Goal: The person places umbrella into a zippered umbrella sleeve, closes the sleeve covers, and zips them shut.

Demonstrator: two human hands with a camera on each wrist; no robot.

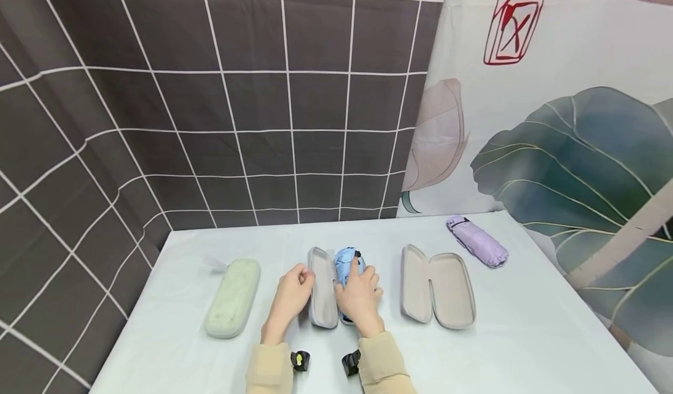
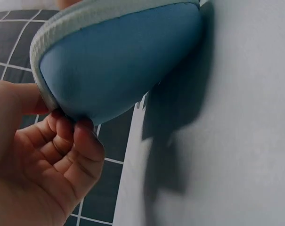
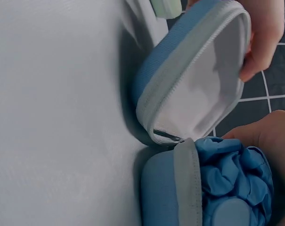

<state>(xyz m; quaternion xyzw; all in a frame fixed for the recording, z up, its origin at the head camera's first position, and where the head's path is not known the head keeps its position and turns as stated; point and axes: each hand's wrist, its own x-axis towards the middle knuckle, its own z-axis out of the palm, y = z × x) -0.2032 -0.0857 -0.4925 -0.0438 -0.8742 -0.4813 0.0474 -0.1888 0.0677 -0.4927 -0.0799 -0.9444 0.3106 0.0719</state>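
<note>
A blue zip case [image 1: 323,289] with a pale grey lining stands unfolded near the middle of the table. My left hand [image 1: 294,289] pinches the rim of its raised lid [image 2: 118,61] between thumb and curled fingers. In the other half [image 3: 158,188] lies a blue folding umbrella [image 1: 344,262], its fabric bunched and a round end [image 3: 232,214] facing the right wrist camera. My right hand [image 1: 360,294] grips this umbrella from above, thumb on the lid side and index finger along the top. The far-side fingertips are hidden in the right wrist view.
A closed pale green case [image 1: 233,297] lies to the left. Right of my hands, a beige case [image 1: 453,291] lies unfolded. Near the back right edge of the white table [image 1: 526,335] rests a purple folded umbrella [image 1: 478,242]. Dark gridded cloth [image 1: 242,102] hangs behind.
</note>
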